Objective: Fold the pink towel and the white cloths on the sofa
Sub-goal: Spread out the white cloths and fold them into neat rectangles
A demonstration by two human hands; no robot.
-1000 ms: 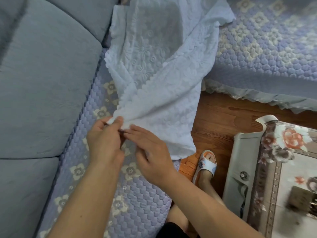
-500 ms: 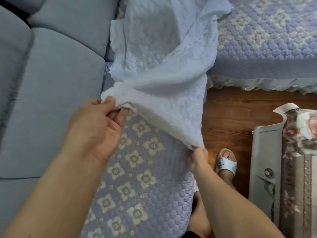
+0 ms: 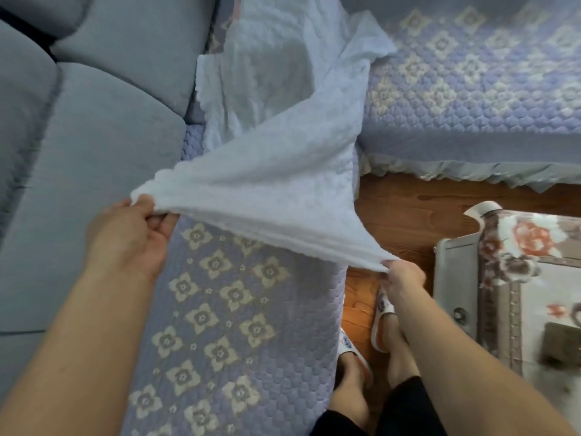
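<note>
A white quilted cloth with a scalloped edge runs from the sofa's corner toward me. My left hand grips one near corner of it, above the seat by the grey back cushions. Out past the seat's front edge, above the wooden floor, my right hand pinches the other near corner. Between the two hands the cloth's near edge is pulled taut and lifted off the sofa. The far part of the cloth lies crumpled in the corner. No pink towel is in view.
Grey back cushions line the left side. A second sofa section with a purple floral cover runs along the back right. A low table with a flowered cloth stands at the right. My slippered feet stand on the wooden floor.
My hands were together on one bunched corner; they have moved apart. The right hand slid along the edge to the far corner and the edge is now stretched taut.
</note>
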